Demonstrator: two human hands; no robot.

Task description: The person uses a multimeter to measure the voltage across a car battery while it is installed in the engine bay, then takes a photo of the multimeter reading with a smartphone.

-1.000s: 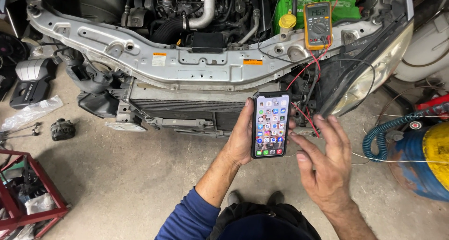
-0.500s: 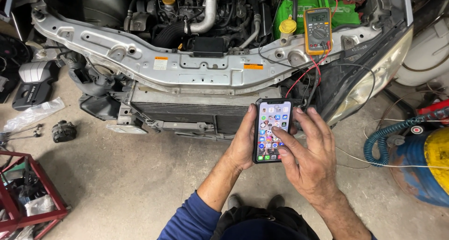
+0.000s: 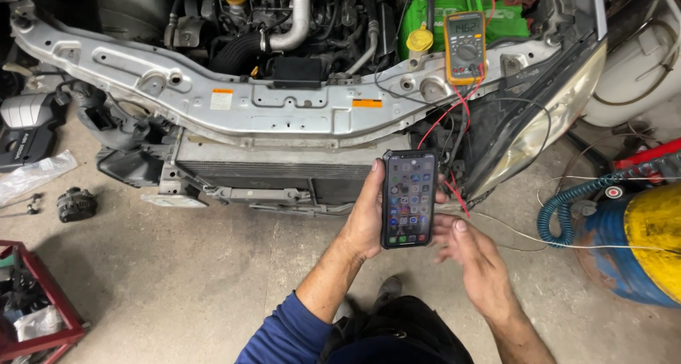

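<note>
Left hand grips the smartphone upright in front of the car's radiator, fingers wrapped round its edge, screen lit with app icons. Right hand hovers just beside it, fingers loosely spread, holding nothing. A yellow multimeter sits on the silver crossmember above.

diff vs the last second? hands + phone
Right hand went onto the phone screen half a second ago, and has now drawn back down to its right, off the screen, fingers spread. Left hand still holds the phone upright. Multimeter unmoved.
</note>
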